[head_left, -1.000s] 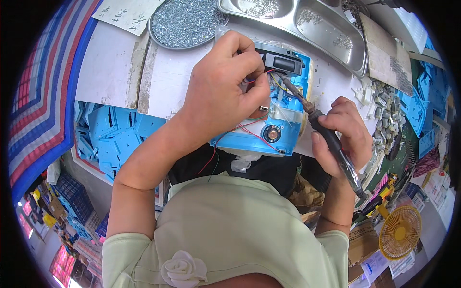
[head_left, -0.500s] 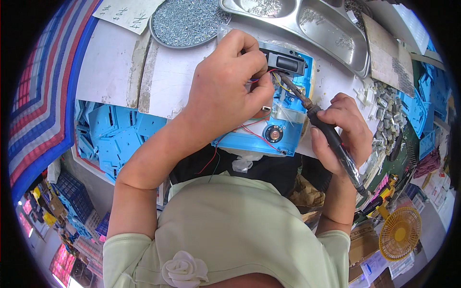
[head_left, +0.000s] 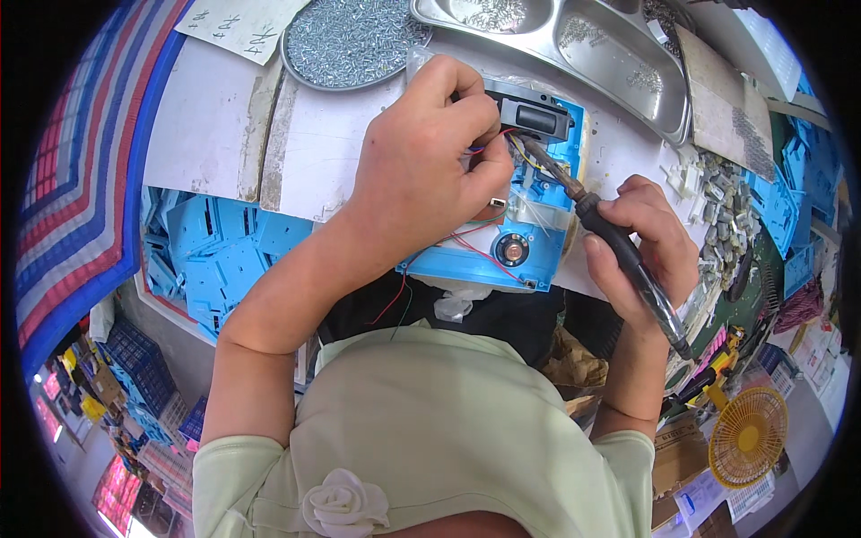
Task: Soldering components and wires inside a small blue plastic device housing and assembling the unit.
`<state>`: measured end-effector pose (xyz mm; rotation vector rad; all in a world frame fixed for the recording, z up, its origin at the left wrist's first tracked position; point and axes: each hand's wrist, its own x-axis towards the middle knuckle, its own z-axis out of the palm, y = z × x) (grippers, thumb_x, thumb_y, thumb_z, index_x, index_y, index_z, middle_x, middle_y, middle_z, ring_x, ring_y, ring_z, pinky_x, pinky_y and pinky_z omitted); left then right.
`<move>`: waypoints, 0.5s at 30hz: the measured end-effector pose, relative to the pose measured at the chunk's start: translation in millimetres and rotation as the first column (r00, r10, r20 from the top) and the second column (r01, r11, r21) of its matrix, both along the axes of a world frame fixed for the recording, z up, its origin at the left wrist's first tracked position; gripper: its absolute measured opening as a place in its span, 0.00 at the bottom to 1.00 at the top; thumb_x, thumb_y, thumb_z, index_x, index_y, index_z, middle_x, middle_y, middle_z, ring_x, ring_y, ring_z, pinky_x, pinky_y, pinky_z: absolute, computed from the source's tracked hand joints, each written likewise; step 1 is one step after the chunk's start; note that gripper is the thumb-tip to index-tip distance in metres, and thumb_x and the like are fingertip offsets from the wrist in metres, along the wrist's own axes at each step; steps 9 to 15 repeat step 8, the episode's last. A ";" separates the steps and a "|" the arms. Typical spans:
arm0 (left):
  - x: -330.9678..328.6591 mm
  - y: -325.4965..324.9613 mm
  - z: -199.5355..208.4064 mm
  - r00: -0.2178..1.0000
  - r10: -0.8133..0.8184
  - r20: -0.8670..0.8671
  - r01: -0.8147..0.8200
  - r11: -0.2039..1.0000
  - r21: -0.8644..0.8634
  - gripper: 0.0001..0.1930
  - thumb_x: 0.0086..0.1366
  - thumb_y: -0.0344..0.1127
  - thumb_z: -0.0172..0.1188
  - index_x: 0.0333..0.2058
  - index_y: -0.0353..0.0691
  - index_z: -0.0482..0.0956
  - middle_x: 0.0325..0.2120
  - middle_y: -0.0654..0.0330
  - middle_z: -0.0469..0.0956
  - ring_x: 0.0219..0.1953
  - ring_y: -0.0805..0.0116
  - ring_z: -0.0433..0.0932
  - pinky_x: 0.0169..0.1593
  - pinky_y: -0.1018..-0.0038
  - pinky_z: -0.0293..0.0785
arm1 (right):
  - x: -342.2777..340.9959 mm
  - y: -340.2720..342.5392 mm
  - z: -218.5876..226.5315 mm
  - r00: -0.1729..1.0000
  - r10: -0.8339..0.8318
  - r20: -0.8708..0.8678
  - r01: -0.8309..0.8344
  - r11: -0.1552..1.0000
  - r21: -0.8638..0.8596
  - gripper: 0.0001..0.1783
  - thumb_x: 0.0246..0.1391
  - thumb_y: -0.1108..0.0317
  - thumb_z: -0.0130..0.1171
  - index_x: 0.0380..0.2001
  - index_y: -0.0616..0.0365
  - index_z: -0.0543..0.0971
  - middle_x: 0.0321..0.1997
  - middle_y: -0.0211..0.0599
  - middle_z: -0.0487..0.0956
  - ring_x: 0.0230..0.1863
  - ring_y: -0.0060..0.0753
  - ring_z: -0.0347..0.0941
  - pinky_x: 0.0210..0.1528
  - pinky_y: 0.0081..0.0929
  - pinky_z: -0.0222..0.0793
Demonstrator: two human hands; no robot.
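Note:
A soldering iron (head_left: pixel 626 251) with a dark handle is gripped in my right hand (head_left: pixel 653 240). Its tip points up and left to thin wires beside a black rectangular part (head_left: pixel 536 118). That part sits at the top of a blue plastic housing (head_left: pixel 466 265), which lies on the worktable. My left hand (head_left: pixel 429 143) is over the housing's left side, thumb and forefinger pinched near the red and yellow wires; what they pinch is too small to make out. A round speaker (head_left: pixel 512 250) sits in the lower part of the housing. Loose red and green wires hang over its near edge.
A round tray of small metal screws (head_left: pixel 354 43) stands at the back. A steel compartment tray (head_left: pixel 619 63) holds small metal parts at back right. Blue plastic pieces (head_left: pixel 215 260) fill a box at left. Small metal parts (head_left: pixel 717 215) lie heaped at right; a yellow fan (head_left: pixel 748 437) is at lower right.
The soldering iron's handle end has swung slightly upward, and my right hand has shifted a little with it. My left hand stays almost in place.

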<state>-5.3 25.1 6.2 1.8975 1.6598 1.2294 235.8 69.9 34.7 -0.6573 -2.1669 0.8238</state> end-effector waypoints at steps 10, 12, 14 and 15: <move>0.6 -0.3 0.1 1.000 0.004 -0.005 -0.004 1.000 -0.004 0.05 0.52 0.25 0.66 0.26 0.33 0.78 0.32 0.60 0.71 0.27 0.71 0.75 0.31 0.76 0.74 | 6.9 -2.6 2.2 1.000 -0.024 -0.009 0.023 1.000 -0.013 0.20 0.42 0.75 0.72 0.41 0.60 0.81 0.29 0.41 0.81 0.28 0.40 0.74 0.38 0.34 0.71; 0.6 -0.3 0.1 1.000 0.004 -0.005 -0.004 1.000 -0.004 0.05 0.52 0.25 0.66 0.26 0.33 0.78 0.32 0.60 0.71 0.27 0.71 0.75 0.31 0.76 0.74 | 6.9 -2.6 2.2 1.000 -0.024 -0.009 0.023 1.000 -0.013 0.20 0.42 0.75 0.72 0.41 0.60 0.81 0.29 0.41 0.81 0.28 0.40 0.74 0.38 0.34 0.71; 0.6 -0.3 0.1 1.000 0.004 -0.005 -0.004 1.000 -0.004 0.05 0.52 0.25 0.66 0.26 0.33 0.78 0.32 0.60 0.71 0.27 0.71 0.75 0.31 0.76 0.74 | 6.9 -2.6 2.2 1.000 -0.024 -0.009 0.023 1.000 -0.013 0.20 0.42 0.75 0.72 0.41 0.60 0.81 0.29 0.41 0.81 0.28 0.40 0.74 0.38 0.34 0.71; 0.6 -0.3 0.1 1.000 0.004 -0.005 -0.004 1.000 -0.004 0.05 0.52 0.25 0.66 0.26 0.33 0.78 0.32 0.60 0.71 0.27 0.71 0.75 0.31 0.76 0.74 | 6.9 -2.6 2.2 1.000 -0.024 -0.009 0.023 1.000 -0.013 0.20 0.42 0.75 0.72 0.41 0.60 0.81 0.29 0.41 0.81 0.28 0.40 0.74 0.38 0.34 0.71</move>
